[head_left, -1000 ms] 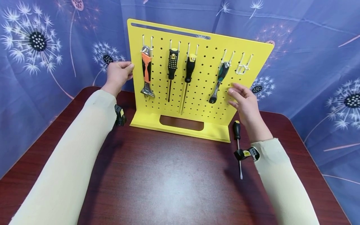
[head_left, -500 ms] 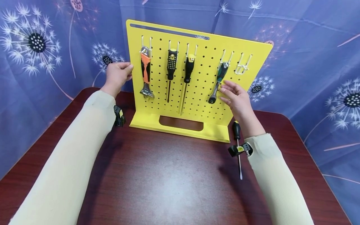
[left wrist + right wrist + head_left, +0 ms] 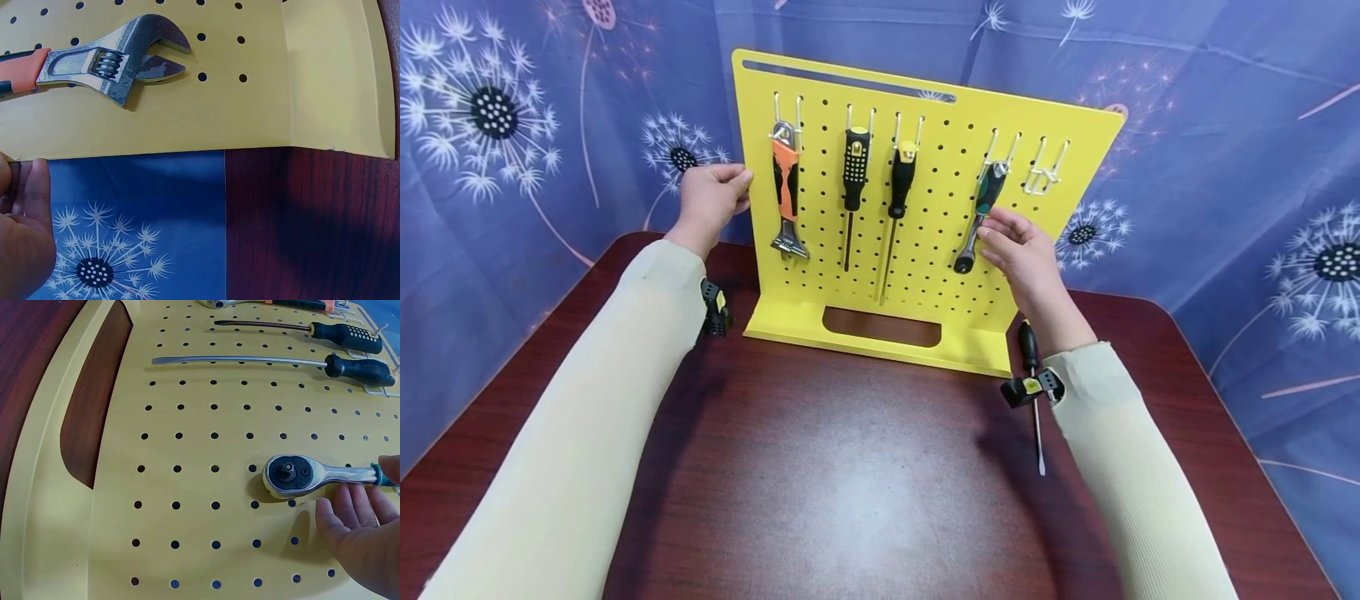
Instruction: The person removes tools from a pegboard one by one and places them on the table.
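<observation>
A yellow pegboard (image 3: pixel 925 275) stands on the table, and my left hand (image 3: pixel 709 204) pinches its left edge between thumb and fingers. Near that edge hangs an adjustable wrench (image 3: pixel 786 192) with an orange and black handle; the left wrist view shows its jaws close up. My right hand (image 3: pixel 1018 250) is at a ratchet wrench (image 3: pixel 987 200) with a green and black handle, hanging from a white hook. In the right wrist view the thumb lies over the ratchet's handle and the fingers (image 3: pixel 356 506) curl under its shaft, gripping it.
Two black-handled screwdrivers, one studded (image 3: pixel 856 171) and one smooth (image 3: pixel 902 179), hang mid-board. A hook (image 3: pixel 1042 177) at the right carries no tool. Another screwdriver (image 3: pixel 1037 433) lies on the dark wooden table (image 3: pixel 850 467), partly beneath my right wrist. A blue patterned curtain (image 3: pixel 1225 167) hangs behind.
My right hand has moved left from the board's right side to the ratchet wrench and closed its fingers on it. The left hand keeps its hold on the pegboard's edge.
</observation>
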A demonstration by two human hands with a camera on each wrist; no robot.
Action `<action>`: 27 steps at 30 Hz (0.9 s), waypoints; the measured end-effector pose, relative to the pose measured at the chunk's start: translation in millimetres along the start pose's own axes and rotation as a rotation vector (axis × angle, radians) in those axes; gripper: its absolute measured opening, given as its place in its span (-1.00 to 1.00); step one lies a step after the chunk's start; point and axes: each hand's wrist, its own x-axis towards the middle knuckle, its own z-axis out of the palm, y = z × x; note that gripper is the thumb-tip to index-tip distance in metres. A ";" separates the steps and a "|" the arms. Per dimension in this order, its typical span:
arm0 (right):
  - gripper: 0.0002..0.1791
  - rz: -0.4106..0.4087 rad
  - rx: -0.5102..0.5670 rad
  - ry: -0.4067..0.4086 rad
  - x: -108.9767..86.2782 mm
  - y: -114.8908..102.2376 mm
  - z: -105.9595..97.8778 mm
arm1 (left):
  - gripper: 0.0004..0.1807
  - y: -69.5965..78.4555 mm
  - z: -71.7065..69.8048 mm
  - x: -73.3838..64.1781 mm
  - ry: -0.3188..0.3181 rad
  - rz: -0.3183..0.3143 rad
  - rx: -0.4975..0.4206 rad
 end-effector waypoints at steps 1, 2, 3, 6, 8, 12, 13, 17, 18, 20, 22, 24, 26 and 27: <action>-0.38 0.000 -0.008 0.002 0.5 -0.4 0.6 | -0.57 0.3 0.1 -0.2 0.002 -0.002 0.000; -0.37 -0.002 -0.016 0.004 0.7 -0.8 1.6 | -0.57 0.2 -0.1 -0.1 0.004 -0.003 -0.001; -0.37 -0.004 -0.029 0.006 1.2 -1.0 2.3 | -0.57 0.3 -0.3 -0.4 0.005 -0.005 0.000; -0.36 -0.009 -0.028 0.022 2.5 -1.0 4.9 | -0.57 0.5 -0.7 -0.8 0.007 -0.012 0.002; -0.36 -0.012 -0.015 0.036 3.3 -0.4 6.7 | -0.57 0.8 -0.6 -0.9 0.005 -0.012 0.008; -0.50 -0.026 -0.005 0.061 5.3 2.0 9.8 | -0.56 1.0 -0.1 -0.9 -0.003 -0.011 0.014; -0.60 -0.032 -0.002 0.064 6.2 2.7 10.6 | -0.56 1.0 0.1 -0.7 -0.003 -0.010 0.014; -0.92 -0.063 0.015 0.081 10.0 5.9 14.9 | -0.57 0.7 0.4 -0.2 0.000 -0.012 0.007; -0.86 -0.069 0.028 0.085 10.9 6.7 15.8 | -0.57 0.8 0.7 -0.2 0.002 -0.009 0.008; -0.79 -0.075 0.049 0.095 12.1 8.2 17.4 | -0.58 0.8 1.1 -0.6 0.005 -0.011 0.007; -0.75 -0.075 0.082 0.105 13.0 9.5 18.8 | -0.58 0.1 1.0 -0.7 0.006 -0.004 0.009; -0.76 -0.067 0.112 0.111 13.3 10.2 19.7 | -0.58 -0.2 0.8 -1.1 0.008 0.001 0.013; -0.78 -0.061 0.124 0.122 13.7 10.4 20.7 | -0.58 0.5 0.6 -2.0 0.008 0.004 0.010; -0.79 -0.060 0.130 0.125 14.0 10.3 21.1 | -0.58 0.7 0.5 -2.0 0.009 0.009 0.014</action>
